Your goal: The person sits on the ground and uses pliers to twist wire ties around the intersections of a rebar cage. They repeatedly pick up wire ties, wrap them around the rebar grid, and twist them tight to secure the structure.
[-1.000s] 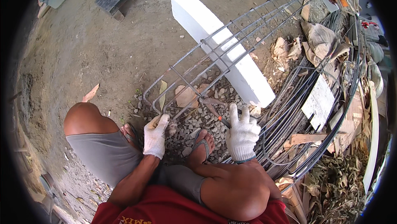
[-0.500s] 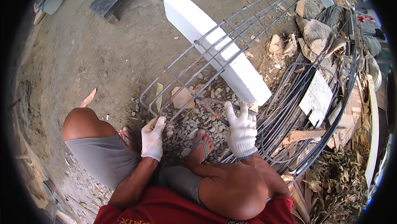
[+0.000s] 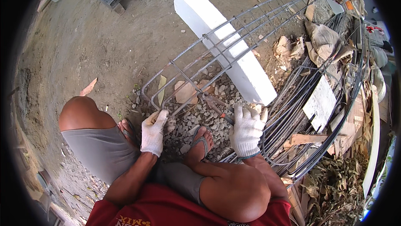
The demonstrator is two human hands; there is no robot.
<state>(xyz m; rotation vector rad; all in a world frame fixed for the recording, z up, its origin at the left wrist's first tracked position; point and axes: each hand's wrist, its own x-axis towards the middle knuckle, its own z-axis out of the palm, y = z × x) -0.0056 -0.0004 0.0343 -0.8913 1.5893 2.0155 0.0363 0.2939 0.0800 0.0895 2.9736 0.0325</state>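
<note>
The steel cage [image 3: 204,37] lies ahead across a white block [image 3: 250,80], long axis running away rightward from the nearer left hand [image 3: 153,132], which seems to pinch its end; the right hand [image 3: 249,130] grips pincers [image 3: 222,115].

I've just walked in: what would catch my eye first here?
Probably the long white block slanting beneath a metal bar cage in the upper middle. Below it, the white-gloved left hand is at the cage's near end, while the right hand holds a pincer-like tool. A tangle of dark rods sweeps along the right side.
</note>
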